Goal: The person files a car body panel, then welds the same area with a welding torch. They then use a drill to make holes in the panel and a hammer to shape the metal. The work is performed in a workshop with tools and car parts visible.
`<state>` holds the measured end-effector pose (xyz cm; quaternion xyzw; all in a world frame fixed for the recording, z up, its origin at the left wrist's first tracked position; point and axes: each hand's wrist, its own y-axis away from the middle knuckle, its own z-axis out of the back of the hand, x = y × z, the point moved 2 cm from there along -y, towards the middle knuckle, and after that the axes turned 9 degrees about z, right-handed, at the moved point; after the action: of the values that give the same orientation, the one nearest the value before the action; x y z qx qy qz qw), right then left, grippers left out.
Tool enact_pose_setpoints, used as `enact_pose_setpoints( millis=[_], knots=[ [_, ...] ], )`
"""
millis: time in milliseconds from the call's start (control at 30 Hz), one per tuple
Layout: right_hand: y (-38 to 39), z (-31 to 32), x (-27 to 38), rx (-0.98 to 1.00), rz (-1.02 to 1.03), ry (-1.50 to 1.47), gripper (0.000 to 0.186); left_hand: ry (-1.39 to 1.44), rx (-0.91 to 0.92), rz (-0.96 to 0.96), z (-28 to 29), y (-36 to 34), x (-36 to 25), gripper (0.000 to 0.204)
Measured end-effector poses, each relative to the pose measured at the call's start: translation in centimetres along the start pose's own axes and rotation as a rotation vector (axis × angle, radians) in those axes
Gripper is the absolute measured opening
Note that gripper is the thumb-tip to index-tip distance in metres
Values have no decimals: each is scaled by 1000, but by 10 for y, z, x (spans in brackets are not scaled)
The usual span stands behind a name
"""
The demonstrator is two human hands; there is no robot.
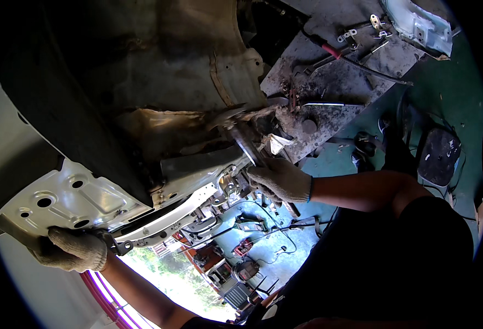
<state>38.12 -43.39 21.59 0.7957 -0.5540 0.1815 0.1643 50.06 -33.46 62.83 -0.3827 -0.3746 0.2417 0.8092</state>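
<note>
Filling the upper and left part of your view is a large sheet-metal vehicle body (181,66), its inner surface brownish and stained. The green floor (466,104) spreads away on the right. At the upper right, over that floor, lies a grey, grime-covered tabletop (343,123) strewn with tools and debris. Near your left side, the body's pale panel (101,197) shows several round and oval holes. A pale, bent metal piece (422,27) sits at the tabletop's far corner, and a dark pad with worn pale spots (439,156) is well apart on the right.

You wear light knitted gloves on both hands. Your right hand (280,180) is wrapped around the handle of a hammer (243,145), which slants up and left so that its head is at the torn, rusty edge of the body; you cannot tell from this angle whether it touches the metal. Your left hand (77,249) is at the panel's lower edge, fingers bent; whether it grips that edge or only rests there cannot be told. A dark bracket (122,248) is just beside it.

On the tabletop lie a long tool with a red grip (332,50) and, smaller, a thin silver rod (333,104). Near the hammer is a white scrap (278,143).
</note>
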Motion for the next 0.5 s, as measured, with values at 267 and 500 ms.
enact_pose_setpoints(
  millis=[267,500],
  knots=[
    [8,4,-17,95,70,313,41,23,17,43,-2,4,-3,67],
    [7,25,-33,23,-106,126,39,-28,14,78,-1,5,-8,66]
  ],
)
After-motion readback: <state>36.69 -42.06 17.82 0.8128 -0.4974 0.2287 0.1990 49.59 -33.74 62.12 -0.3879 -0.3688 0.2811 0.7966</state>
